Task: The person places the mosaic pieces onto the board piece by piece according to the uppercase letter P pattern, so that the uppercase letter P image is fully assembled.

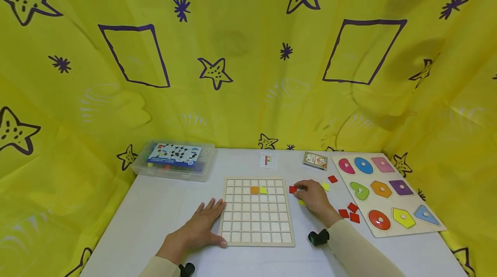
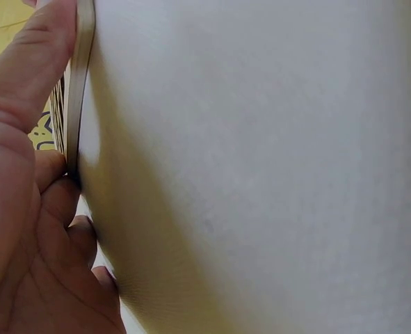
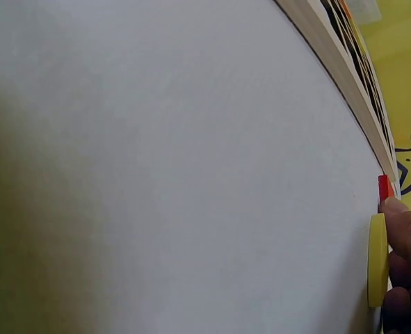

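A wooden grid board (image 1: 252,225) lies flat on the white table, with an orange square tile (image 1: 254,190) and a yellow square tile (image 1: 263,190) side by side in its upper part. My left hand (image 1: 198,227) rests at the board's left edge, fingers extended and thumb by the near left corner. Right of the board, my right hand (image 1: 313,201) pinches a red square tile (image 1: 292,189) between thumb and forefinger, close to the board's edge. Partly hidden under that hand is another yellow tile (image 3: 377,261). More red tiles (image 1: 354,218) lie near the right forearm.
A shape puzzle board (image 1: 370,201) with knobbed pieces lies at the right. Behind the grid board are a small pattern card (image 1: 268,161) and a little card box (image 1: 315,160). A clear plastic case (image 1: 174,160) sits back left. Yellow curtains (image 1: 248,108) enclose the table.
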Action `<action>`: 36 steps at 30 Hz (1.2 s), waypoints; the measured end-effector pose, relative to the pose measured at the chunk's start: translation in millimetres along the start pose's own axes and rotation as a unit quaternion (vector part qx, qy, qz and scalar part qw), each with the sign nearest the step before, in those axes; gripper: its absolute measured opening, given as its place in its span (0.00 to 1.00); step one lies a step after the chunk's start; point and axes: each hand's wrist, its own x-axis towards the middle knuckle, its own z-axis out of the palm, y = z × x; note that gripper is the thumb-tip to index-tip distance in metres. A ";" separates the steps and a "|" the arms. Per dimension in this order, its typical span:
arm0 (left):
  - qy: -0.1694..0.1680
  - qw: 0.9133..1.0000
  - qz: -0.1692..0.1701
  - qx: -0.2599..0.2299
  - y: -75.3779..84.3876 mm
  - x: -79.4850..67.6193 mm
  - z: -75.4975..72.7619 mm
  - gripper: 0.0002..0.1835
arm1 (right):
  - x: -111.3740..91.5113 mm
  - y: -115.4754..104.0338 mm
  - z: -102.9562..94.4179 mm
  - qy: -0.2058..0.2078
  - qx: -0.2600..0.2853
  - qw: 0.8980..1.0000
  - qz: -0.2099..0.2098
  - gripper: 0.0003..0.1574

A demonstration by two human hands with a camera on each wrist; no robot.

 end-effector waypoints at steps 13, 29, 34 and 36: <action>0.000 1.000 -0.004 0.000 0.1 0.1 0.7 0.66 | -1.6 -0.6 -2.8 0.040 0.074 0.996 0.013 0.17; -0.007 1.000 -0.008 0.002 1.3 0.8 0.0 0.66 | -3.9 -25.7 12.3 0.043 0.197 0.979 -0.013 0.17; -0.006 1.000 -0.008 0.005 0.5 0.8 0.1 0.66 | -5.2 -40.1 23.1 0.025 0.218 0.976 -0.006 0.16; -0.006 1.000 -0.008 0.005 0.2 0.7 0.1 0.66 | -5.5 -46.3 27.7 0.019 0.224 0.974 -0.008 0.16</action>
